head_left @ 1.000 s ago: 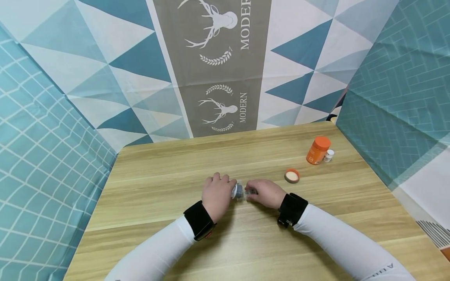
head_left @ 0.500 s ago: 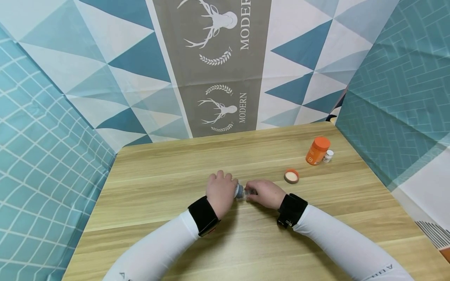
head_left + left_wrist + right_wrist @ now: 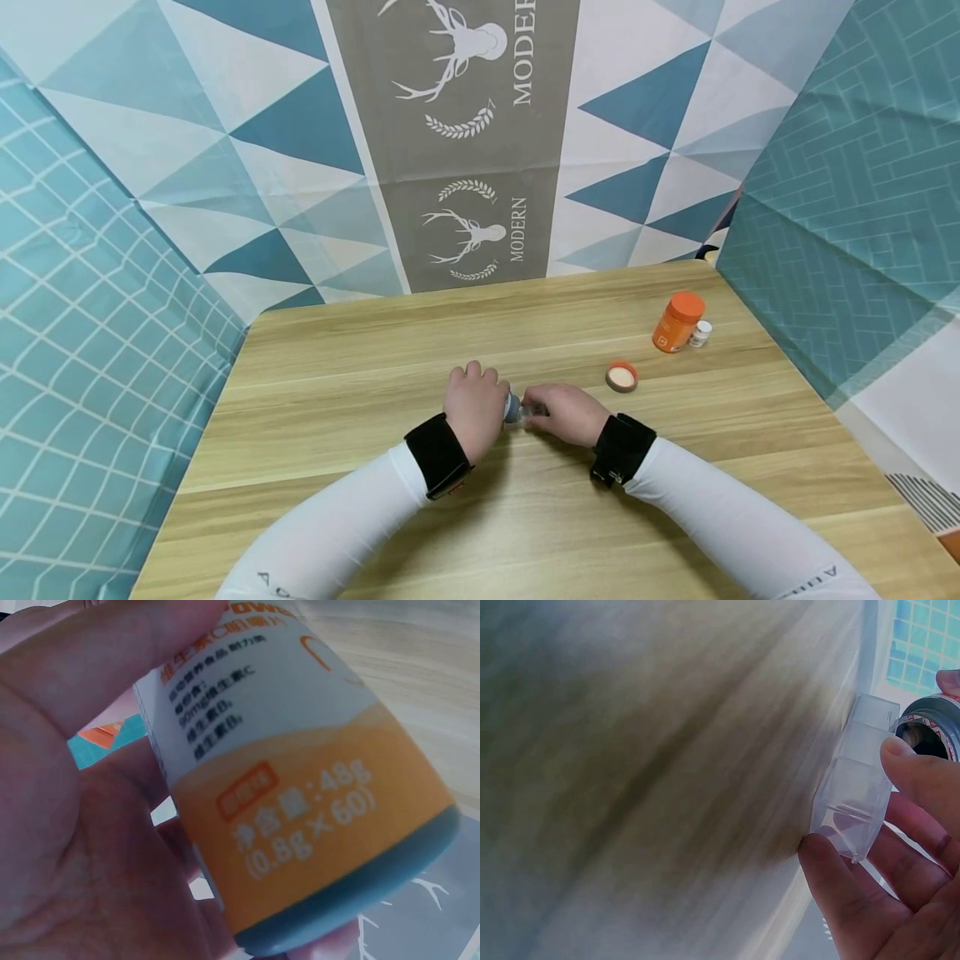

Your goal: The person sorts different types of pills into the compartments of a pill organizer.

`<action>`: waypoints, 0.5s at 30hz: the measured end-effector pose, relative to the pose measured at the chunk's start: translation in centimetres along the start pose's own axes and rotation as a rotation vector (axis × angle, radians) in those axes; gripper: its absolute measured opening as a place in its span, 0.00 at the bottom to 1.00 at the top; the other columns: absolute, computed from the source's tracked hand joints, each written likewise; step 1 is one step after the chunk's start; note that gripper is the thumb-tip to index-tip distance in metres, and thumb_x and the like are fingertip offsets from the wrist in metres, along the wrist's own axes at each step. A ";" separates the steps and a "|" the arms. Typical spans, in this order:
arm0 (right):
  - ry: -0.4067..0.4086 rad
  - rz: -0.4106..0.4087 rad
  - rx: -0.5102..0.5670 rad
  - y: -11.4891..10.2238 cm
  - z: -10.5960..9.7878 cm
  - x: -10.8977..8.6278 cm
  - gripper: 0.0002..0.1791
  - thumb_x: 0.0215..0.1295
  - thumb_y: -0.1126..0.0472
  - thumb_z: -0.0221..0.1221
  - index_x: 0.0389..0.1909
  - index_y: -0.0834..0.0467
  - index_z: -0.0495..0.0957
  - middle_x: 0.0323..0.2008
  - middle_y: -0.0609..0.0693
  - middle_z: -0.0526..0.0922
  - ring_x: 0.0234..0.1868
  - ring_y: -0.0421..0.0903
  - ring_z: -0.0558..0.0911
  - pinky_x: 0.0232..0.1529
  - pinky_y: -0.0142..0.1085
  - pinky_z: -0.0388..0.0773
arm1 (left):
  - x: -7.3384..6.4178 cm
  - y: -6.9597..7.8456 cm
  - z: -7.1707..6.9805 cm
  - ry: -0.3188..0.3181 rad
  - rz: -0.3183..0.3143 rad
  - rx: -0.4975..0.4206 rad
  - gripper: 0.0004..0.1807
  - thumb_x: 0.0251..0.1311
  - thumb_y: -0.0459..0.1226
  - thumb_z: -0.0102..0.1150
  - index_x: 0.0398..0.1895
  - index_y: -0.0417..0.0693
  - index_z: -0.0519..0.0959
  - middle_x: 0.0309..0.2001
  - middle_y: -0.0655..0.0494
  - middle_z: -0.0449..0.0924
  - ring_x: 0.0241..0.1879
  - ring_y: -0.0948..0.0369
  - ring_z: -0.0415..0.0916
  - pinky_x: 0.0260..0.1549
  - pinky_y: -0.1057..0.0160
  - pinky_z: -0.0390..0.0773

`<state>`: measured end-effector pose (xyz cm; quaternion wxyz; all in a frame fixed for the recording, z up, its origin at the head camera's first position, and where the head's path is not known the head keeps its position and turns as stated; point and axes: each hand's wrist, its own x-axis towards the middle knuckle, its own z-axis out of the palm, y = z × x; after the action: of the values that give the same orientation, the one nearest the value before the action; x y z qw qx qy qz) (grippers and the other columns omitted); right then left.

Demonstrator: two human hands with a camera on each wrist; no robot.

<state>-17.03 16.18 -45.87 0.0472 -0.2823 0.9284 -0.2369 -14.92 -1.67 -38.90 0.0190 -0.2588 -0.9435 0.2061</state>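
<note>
My left hand (image 3: 477, 408) grips a vitamin C tablet bottle (image 3: 300, 772) with a white and orange label, its fingers wrapped round the sides. The bottle is tipped over on its side, its uncapped grey neck (image 3: 512, 407) facing right. In the right wrist view its dark round mouth (image 3: 922, 741) is right at the edge of a clear plastic pill box (image 3: 855, 780) with several compartments. My right hand (image 3: 566, 412) pinches this pill box between thumb and fingers, low over the table. Most of the bottle is hidden under the left hand in the head view.
An orange jar (image 3: 678, 322) with an orange lid stands at the back right of the wooden table (image 3: 360, 358). Beside it is a small white bottle (image 3: 701, 334). An orange-rimmed cap (image 3: 622, 377) lies inside up, beyond the right hand. Patterned cloth walls (image 3: 480, 167) border the table.
My left hand has shifted slightly right and away from me, bringing the bottle's neck closer over the pill box. The right hand has stayed in place, still pinching the box.
</note>
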 end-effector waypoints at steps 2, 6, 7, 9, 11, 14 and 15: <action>-0.002 0.007 -0.007 0.0 0.0 0.0 0.08 0.57 0.56 0.68 0.36 0.51 0.80 0.28 0.40 0.79 0.28 0.37 0.74 0.30 0.35 0.74 | 0.1 0.0 0.0 -0.001 0.006 0.009 0.14 0.59 0.48 0.63 0.47 0.61 0.82 0.38 0.59 0.76 0.39 0.56 0.66 0.39 0.59 0.69; 0.005 0.008 -0.009 -0.1 0.0 0.0 0.08 0.57 0.56 0.68 0.35 0.51 0.80 0.28 0.39 0.79 0.28 0.37 0.74 0.29 0.34 0.74 | 0.2 -0.1 -0.3 -0.024 0.028 0.036 0.14 0.59 0.49 0.63 0.47 0.60 0.82 0.37 0.59 0.76 0.39 0.56 0.66 0.38 0.59 0.70; 0.007 0.003 -0.008 -0.1 0.0 0.0 0.08 0.57 0.56 0.68 0.35 0.51 0.80 0.28 0.39 0.79 0.27 0.37 0.74 0.29 0.34 0.74 | 0.3 -0.1 -0.4 -0.036 0.034 0.043 0.14 0.59 0.49 0.63 0.48 0.60 0.82 0.38 0.59 0.76 0.39 0.56 0.66 0.38 0.59 0.70; 0.010 -0.011 0.003 -0.2 0.1 0.0 0.08 0.57 0.56 0.68 0.35 0.52 0.80 0.27 0.40 0.79 0.27 0.37 0.74 0.28 0.34 0.73 | 0.3 -0.1 -0.5 -0.063 0.043 0.059 0.16 0.59 0.50 0.62 0.49 0.59 0.81 0.39 0.58 0.76 0.40 0.56 0.66 0.39 0.59 0.70; 0.011 -0.025 0.013 -0.2 0.1 0.0 0.08 0.57 0.56 0.68 0.35 0.52 0.80 0.27 0.40 0.79 0.27 0.37 0.74 0.28 0.34 0.73 | 0.3 -0.2 -0.6 -0.091 0.047 0.071 0.17 0.59 0.51 0.62 0.50 0.60 0.80 0.40 0.58 0.76 0.41 0.56 0.66 0.40 0.58 0.70; 0.014 -0.029 0.020 -0.2 0.0 0.0 0.08 0.57 0.57 0.68 0.35 0.52 0.80 0.27 0.40 0.78 0.27 0.37 0.73 0.28 0.33 0.73 | 0.4 -0.2 -0.8 -0.104 0.057 0.087 0.19 0.59 0.52 0.62 0.52 0.60 0.79 0.41 0.58 0.75 0.43 0.56 0.65 0.40 0.58 0.69; 0.014 -0.027 0.020 -0.2 0.0 0.0 0.07 0.57 0.57 0.68 0.34 0.52 0.80 0.27 0.39 0.78 0.27 0.36 0.73 0.28 0.33 0.73 | 0.5 -0.2 -0.8 -0.100 0.062 0.088 0.19 0.59 0.52 0.62 0.52 0.60 0.79 0.42 0.58 0.75 0.43 0.56 0.65 0.40 0.58 0.69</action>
<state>-16.88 16.04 -45.72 0.0405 -0.2926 0.9224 -0.2487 -15.28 -1.24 -38.11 -0.0229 -0.2761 -0.9248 0.2606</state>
